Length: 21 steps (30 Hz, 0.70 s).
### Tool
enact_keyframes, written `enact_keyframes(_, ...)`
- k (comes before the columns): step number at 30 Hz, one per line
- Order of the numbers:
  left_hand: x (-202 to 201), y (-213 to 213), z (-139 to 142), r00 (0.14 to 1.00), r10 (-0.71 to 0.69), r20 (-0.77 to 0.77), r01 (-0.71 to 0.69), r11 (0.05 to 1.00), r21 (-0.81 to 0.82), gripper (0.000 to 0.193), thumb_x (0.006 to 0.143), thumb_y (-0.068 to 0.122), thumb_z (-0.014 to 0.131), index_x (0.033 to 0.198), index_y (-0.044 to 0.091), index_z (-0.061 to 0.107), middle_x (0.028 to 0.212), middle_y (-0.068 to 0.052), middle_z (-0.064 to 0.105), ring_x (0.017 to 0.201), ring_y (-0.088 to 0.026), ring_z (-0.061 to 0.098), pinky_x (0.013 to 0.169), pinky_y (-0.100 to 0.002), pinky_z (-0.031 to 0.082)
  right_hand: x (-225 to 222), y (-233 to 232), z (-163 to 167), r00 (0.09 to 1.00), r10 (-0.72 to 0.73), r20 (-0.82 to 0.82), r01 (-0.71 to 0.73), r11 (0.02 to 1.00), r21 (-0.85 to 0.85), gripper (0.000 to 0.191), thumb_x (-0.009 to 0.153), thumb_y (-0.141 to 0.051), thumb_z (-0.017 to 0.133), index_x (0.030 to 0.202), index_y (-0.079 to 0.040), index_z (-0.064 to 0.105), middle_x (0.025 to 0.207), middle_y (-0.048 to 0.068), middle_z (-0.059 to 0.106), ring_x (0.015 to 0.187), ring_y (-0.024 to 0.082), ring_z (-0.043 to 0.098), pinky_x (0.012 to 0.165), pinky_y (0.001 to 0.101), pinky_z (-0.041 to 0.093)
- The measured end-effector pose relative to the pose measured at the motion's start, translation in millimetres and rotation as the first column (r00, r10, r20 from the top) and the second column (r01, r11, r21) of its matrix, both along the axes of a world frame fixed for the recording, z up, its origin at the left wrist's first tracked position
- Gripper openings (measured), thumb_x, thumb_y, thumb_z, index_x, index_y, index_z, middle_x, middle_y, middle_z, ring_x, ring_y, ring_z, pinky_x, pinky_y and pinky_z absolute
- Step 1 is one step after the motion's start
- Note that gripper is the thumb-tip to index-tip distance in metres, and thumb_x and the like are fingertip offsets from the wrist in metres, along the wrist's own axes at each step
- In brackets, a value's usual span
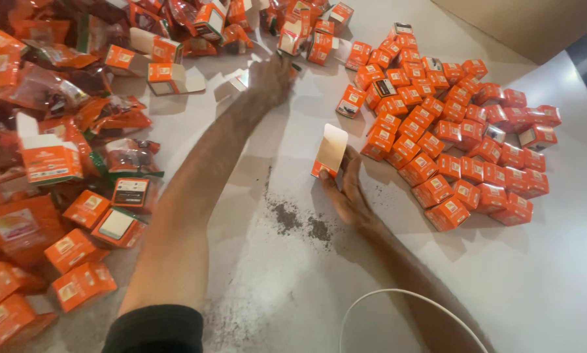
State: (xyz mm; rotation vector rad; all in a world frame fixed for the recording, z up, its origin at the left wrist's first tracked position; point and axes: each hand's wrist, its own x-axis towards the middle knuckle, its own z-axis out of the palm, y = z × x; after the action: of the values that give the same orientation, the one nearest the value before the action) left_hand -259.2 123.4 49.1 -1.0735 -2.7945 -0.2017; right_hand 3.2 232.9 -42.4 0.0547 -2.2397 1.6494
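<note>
1. nearest the camera, a white cable point(398, 302) curves across the pale worktop point(555, 274), beside a black sleeve cuff point(155, 329) on the person's left arm.
2. a scatter of dark crumbs point(298, 222) lies on the worktop between the two forearms.
3. the right hand point(347, 193) rests on the worktop, thumb and fingers pinching a small orange box point(329, 153) held upright with its pale flap standing open; the box is near the middle of the worktop, just left of the stacked boxes.
4. to the right, a tidy cluster of closed orange boxes point(450, 144) sits packed side by side, touching one another, well apart from the crumbs.
5. to the left, a loose heap of orange boxes and clear packets point(58, 150) covers the worktop edge, some boxes open, some lying on their sides.
6. farther off, the left hand point(270, 78) is stretched out to the far pile of open boxes point(293, 29); the fingers are bent down into the pile, and whether they grip anything cannot be told.
7. at the far right corner, a brown cardboard sheet point(529, 23) lies at the worktop's edge.
</note>
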Motion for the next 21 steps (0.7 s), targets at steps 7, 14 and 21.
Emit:
enact_keyframes(7, 80, -38, -38, 0.984, -0.138, 0.115, 0.141, 0.99, -0.015, 0.05, 0.086, 0.031, 0.066, 0.129, 0.006, 0.061, 0.126, -0.02, 0.061, 0.107, -0.035, 0.07, 0.087, -0.048, 0.058, 7, 1, 14, 0.989, 0.059, 0.132, -0.083, 0.981, 0.178, 0.063, 0.101, -0.026, 0.061, 0.15, -0.002, 0.03, 0.147, 0.018, 0.047, 0.138, 0.025, 0.044, 0.113, 0.0401, 0.038)
enact_keyframes(14, 133, -80, -48, 0.938, -0.183, 0.293, 0.063, 0.925, 0.374, 0.058, 0.064, 0.036, 0.082, 0.114, 0.009, 0.068, 0.118, -0.025, 0.056, 0.088, -0.042, 0.068, 0.081, -0.049, 0.057, 7, -1, 25, 0.993, -0.093, 0.073, 0.068, 0.953, 0.295, 0.047, 0.086, -0.025, 0.079, 0.124, -0.002, 0.064, 0.109, 0.009, 0.072, 0.1, 0.014, 0.065, 0.089, 0.0321, 0.053)
enact_keyframes(21, 173, -70, -50, 0.866, -0.464, 0.184, -0.025, 0.326, 0.945, 0.049, 0.078, 0.012, 0.083, 0.117, 0.002, 0.055, 0.116, -0.02, 0.059, 0.09, -0.034, 0.069, 0.078, -0.042, 0.059, -3, 14, 7, 0.987, -0.077, 0.139, 0.026, 0.942, 0.335, 0.041, 0.079, -0.017, 0.085, 0.114, -0.003, 0.071, 0.098, 0.006, 0.075, 0.088, 0.011, 0.066, 0.078, 0.03, 0.054)
